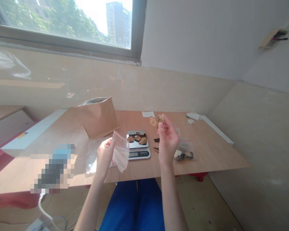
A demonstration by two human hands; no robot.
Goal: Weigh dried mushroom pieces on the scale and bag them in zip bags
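Note:
My left hand (pixel 105 155) is closed on the rim of a small clear zip bag (pixel 120 150) that hangs open in front of a digital kitchen scale (pixel 137 153). Several dried brown slices (pixel 137 138) lie on the scale's platform. Raised just right of the scale, my right hand (pixel 168 141) pinches a few dried pieces (pixel 157 120) in its fingertips. A filled clear zip bag (pixel 185 153) lies on the wooden table (pixel 214 154) right behind that hand.
A brown paper pouch (pixel 100 118) stands open behind the scale. More clear bags (pixel 91 157) lie flat at my left. White paper scraps (pixel 148 114) and a small white item (pixel 192 116) sit at the far edge. A blurred object (pixel 53 168) rests front left.

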